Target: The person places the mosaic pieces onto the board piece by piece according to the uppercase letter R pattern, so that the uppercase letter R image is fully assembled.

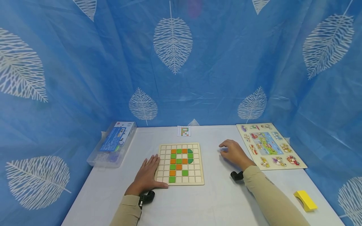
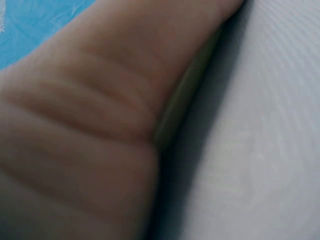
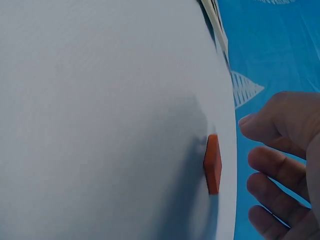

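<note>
A square wooden grid board [image 1: 195, 180] lies on the table, with green and orange tiles [image 1: 179, 161] set in some of its cells. My left hand [image 1: 147, 174] rests along the board's left edge, fingers straight and thumb stretched over the near corner. In the left wrist view that hand [image 2: 100, 100] covers most of the board. To the right of the board, my right hand [image 1: 233, 153] hovers over the table with loosely bent fingers and nothing between them. An orange tile [image 3: 213, 165] lies on the table near the right hand [image 3: 285, 165] in the right wrist view; the head view hides it.
Behind the board is a small pattern card [image 1: 184, 131]. A clear plastic case [image 1: 116, 147] with a blue label sits at the left, a wooden picture puzzle [image 1: 268, 144] at the right. Nearer, a yellow arched block [image 1: 306, 201] lies by the table's right edge.
</note>
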`<control>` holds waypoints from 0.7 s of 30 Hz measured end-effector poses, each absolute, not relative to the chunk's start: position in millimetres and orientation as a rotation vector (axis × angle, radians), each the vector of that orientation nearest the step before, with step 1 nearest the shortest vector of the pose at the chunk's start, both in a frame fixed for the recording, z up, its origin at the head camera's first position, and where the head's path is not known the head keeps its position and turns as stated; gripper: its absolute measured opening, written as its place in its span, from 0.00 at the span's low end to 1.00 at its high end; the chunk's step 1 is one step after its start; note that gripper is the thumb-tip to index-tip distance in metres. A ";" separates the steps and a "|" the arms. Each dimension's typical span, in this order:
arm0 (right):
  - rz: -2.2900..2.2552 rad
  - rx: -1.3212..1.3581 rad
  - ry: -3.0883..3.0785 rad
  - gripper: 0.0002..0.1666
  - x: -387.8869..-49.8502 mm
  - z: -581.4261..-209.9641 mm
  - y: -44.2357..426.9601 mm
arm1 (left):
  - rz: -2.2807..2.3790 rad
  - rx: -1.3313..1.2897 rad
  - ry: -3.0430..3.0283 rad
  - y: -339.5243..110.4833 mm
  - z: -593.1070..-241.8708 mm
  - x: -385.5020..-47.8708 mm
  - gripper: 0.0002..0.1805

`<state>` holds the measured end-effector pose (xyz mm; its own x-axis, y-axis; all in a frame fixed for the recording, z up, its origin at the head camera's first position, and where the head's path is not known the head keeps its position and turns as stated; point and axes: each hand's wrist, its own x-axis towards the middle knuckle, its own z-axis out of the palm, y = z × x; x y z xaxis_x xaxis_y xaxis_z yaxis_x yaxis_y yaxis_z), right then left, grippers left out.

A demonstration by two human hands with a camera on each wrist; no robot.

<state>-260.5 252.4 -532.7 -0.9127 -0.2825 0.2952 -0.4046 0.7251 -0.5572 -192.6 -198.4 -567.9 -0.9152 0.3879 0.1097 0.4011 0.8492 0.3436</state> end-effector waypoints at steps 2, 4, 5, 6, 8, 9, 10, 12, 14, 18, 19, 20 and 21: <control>0.953 0.544 -2.752 0.13 -260.0 -533.4 256.9 | -0.571 -0.637 -2.988 -198.5 -567.3 -192.2 0.80; 0.957 0.542 -2.767 0.13 -259.8 -534.0 260.6 | -0.579 -0.640 -2.981 -198.5 -567.1 -192.2 0.80; 0.960 0.534 -2.777 0.13 -259.6 -534.4 262.4 | -0.580 -0.642 -2.979 -198.5 -567.4 -192.1 0.80; 0.965 0.530 -2.785 0.13 -259.6 -534.8 264.0 | -0.575 -0.642 -2.983 -198.4 -567.7 -192.2 0.80; 0.968 0.521 -2.801 0.12 -260.0 -535.7 266.5 | -0.572 -0.642 -2.983 -198.5 -568.3 -192.2 0.80; 0.968 0.520 -2.806 0.12 -260.4 -536.3 267.4 | -0.574 -0.640 -2.983 -198.4 -568.2 -192.2 0.80; 0.969 0.515 -2.809 0.11 -260.6 -536.7 268.1 | -0.574 -0.639 -2.986 -198.4 -568.0 -192.3 0.80; 0.976 0.513 -2.814 0.11 -261.0 -537.4 269.0 | -0.576 -0.633 -2.994 -198.3 -567.1 -192.2 0.80; 0.982 0.506 -2.818 0.10 -260.9 -537.8 269.3 | -0.583 -0.632 -2.992 -198.1 -566.4 -192.2 0.80; 0.987 0.491 -2.821 0.09 -260.6 -538.5 268.7 | -0.576 -0.628 -3.001 -197.9 -565.7 -192.3 0.80; 0.986 0.488 -2.822 0.09 -260.6 -538.7 268.6 | -0.579 -0.630 -2.996 -198.2 -566.1 -192.3 0.80; 0.983 0.485 -2.823 0.09 -260.7 -539.0 268.6 | -0.581 -0.629 -2.997 -198.5 -566.3 -192.4 0.80; 0.980 0.487 -2.822 0.09 -260.7 -539.1 268.4 | -0.582 -0.629 -3.000 -198.8 -566.7 -192.6 0.80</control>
